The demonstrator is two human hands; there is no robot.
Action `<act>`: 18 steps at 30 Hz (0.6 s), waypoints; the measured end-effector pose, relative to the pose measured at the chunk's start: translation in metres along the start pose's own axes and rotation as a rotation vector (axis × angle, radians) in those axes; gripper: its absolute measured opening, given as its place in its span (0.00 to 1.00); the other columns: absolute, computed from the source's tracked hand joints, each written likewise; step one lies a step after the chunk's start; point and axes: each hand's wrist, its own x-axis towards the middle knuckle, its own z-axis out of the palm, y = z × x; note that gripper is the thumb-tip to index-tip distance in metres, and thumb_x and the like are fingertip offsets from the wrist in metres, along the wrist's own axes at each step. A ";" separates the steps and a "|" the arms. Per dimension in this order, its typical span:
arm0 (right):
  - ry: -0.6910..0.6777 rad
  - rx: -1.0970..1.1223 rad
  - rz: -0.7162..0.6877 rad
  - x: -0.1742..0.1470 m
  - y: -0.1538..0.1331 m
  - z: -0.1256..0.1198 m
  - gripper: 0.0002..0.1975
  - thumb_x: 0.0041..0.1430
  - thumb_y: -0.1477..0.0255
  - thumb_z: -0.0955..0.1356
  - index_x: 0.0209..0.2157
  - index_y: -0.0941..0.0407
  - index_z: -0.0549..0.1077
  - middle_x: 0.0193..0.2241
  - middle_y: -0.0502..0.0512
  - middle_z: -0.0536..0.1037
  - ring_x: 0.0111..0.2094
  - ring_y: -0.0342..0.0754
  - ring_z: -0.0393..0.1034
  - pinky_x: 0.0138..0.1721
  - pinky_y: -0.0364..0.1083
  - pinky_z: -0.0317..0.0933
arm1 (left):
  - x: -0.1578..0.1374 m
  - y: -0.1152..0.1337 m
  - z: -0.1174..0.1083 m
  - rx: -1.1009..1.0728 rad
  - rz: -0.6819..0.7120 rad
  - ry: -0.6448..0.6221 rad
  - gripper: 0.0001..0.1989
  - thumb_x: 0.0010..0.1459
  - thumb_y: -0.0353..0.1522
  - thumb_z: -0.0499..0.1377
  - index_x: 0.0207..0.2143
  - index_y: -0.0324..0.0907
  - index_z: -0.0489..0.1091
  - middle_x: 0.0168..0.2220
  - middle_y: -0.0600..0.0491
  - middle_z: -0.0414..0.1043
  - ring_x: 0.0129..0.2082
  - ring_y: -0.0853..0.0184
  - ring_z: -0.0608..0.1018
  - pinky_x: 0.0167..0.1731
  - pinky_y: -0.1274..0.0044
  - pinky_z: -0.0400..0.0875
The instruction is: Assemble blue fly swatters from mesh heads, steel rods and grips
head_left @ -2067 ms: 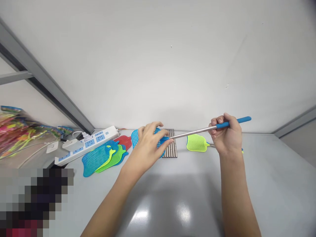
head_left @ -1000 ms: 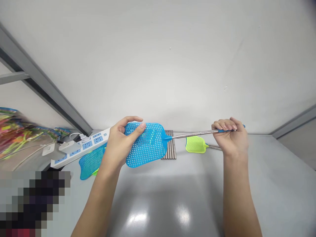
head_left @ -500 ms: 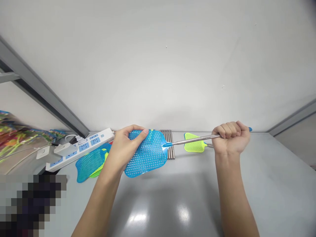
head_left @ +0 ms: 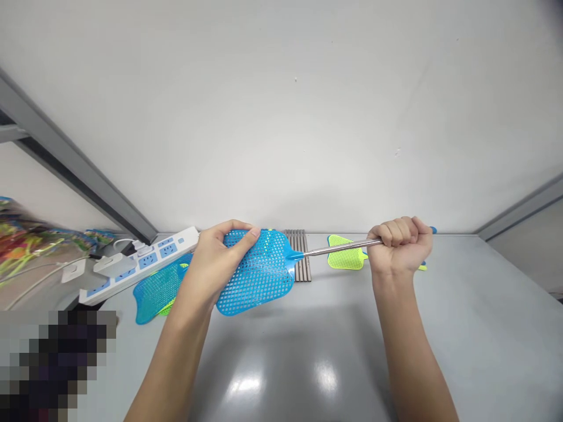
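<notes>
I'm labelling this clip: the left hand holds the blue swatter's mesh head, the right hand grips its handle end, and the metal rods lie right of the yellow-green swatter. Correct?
One slip: in the head view, the metal rods lie left of the yellow-green swatter. The left hand does hold the blue swatter's mesh head, and the right hand grips its handle end.

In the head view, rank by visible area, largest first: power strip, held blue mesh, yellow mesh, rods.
1. Held blue mesh, which looks closest
2. Power strip
3. Yellow mesh and rods: too alike to rank
</notes>
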 end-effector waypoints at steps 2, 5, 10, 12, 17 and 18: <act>0.000 0.016 0.004 0.000 0.000 -0.001 0.17 0.43 0.78 0.59 0.12 0.56 0.42 0.08 0.41 0.39 0.10 0.36 0.32 0.09 0.39 0.38 | 0.000 0.001 0.000 -0.006 -0.003 0.005 0.14 0.44 0.43 0.55 0.28 0.43 0.70 0.26 0.56 0.70 0.24 0.70 0.69 0.24 0.80 0.62; -0.016 0.048 0.008 0.001 0.001 -0.001 0.17 0.43 0.78 0.59 0.12 0.56 0.42 0.08 0.41 0.39 0.10 0.36 0.32 0.09 0.39 0.38 | 0.001 0.001 0.000 -0.013 -0.007 0.001 0.14 0.44 0.43 0.55 0.28 0.43 0.70 0.26 0.55 0.69 0.25 0.69 0.69 0.24 0.79 0.62; -0.065 0.096 0.033 0.000 0.001 -0.001 0.17 0.44 0.77 0.60 0.12 0.56 0.43 0.08 0.40 0.39 0.10 0.36 0.31 0.09 0.39 0.37 | 0.002 0.000 0.001 -0.037 -0.033 -0.021 0.15 0.43 0.43 0.56 0.30 0.42 0.70 0.27 0.55 0.70 0.25 0.68 0.70 0.24 0.79 0.62; -0.080 0.106 0.039 0.000 0.002 -0.001 0.18 0.44 0.77 0.59 0.12 0.56 0.42 0.08 0.40 0.39 0.10 0.36 0.31 0.09 0.40 0.37 | 0.002 0.000 0.002 -0.040 -0.034 -0.023 0.16 0.43 0.43 0.56 0.30 0.42 0.70 0.27 0.54 0.70 0.25 0.68 0.70 0.24 0.79 0.62; -0.087 0.095 0.033 0.000 0.002 0.000 0.18 0.45 0.77 0.59 0.13 0.55 0.42 0.08 0.41 0.39 0.10 0.37 0.32 0.09 0.40 0.39 | 0.001 0.001 0.001 -0.071 -0.021 -0.027 0.16 0.43 0.43 0.56 0.30 0.41 0.70 0.26 0.54 0.70 0.24 0.68 0.70 0.23 0.79 0.62; -0.081 0.088 0.031 0.000 0.001 0.000 0.18 0.45 0.77 0.59 0.13 0.55 0.42 0.08 0.41 0.39 0.10 0.37 0.33 0.09 0.40 0.39 | 0.000 0.002 0.001 -0.076 -0.018 -0.025 0.16 0.43 0.43 0.56 0.30 0.41 0.69 0.27 0.54 0.70 0.25 0.68 0.70 0.23 0.79 0.62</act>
